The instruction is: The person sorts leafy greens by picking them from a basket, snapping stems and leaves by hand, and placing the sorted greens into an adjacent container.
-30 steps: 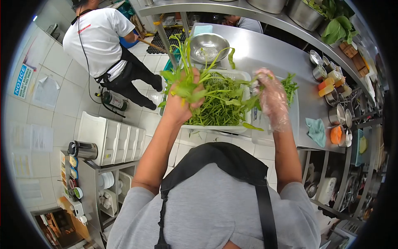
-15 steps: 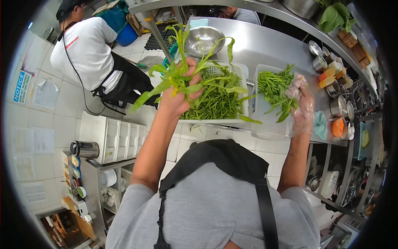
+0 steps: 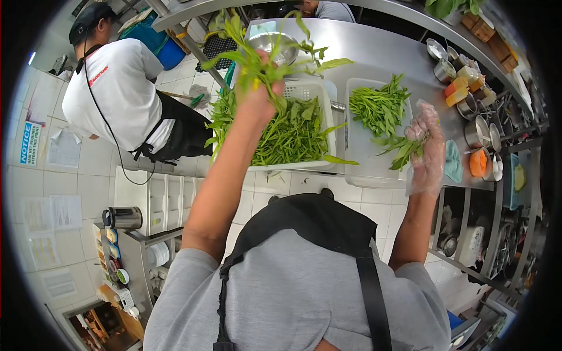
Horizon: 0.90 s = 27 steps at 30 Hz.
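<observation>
Right hand (image 3: pixel 426 139) farther from greens pile (image 3: pixel 380 108), over steel kitchen table (image 3: pixel 357 50)

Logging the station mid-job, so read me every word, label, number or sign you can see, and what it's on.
"NOTICE" on the blue-and-white wall sign; its smaller lines are too small to read surely.
"MANN HANN", probably: red lettering on a white shirt, partly blurred.
Wall papers: too small to read.
</observation>
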Each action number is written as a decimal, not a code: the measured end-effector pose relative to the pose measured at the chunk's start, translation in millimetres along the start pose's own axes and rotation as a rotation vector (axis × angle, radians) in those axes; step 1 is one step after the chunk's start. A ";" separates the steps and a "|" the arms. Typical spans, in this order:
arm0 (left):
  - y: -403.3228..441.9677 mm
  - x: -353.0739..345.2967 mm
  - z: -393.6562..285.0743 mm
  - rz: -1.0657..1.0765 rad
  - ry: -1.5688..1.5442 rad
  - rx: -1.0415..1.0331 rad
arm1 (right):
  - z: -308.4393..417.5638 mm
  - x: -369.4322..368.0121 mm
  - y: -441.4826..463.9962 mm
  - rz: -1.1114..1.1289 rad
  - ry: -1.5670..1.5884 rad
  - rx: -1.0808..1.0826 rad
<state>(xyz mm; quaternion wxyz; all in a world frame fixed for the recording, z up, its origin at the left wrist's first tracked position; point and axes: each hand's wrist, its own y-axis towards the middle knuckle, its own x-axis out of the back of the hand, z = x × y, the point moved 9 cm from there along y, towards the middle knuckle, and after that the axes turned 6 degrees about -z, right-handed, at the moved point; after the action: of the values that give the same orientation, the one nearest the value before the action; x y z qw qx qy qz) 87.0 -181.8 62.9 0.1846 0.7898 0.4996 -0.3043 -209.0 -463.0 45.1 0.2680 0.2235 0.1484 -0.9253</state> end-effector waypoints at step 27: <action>-114.9 7.0 90.2 0.351 1.902 -0.133 | -134.6 -33.5 171.7 0.410 -1.899 0.763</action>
<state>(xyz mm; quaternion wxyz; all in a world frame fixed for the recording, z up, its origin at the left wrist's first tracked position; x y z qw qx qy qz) -41.1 -181.1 -7.7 -0.2097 0.7573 0.3313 0.5223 -42.2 -535.0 -80.2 0.3381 -0.5051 -0.4665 -0.6427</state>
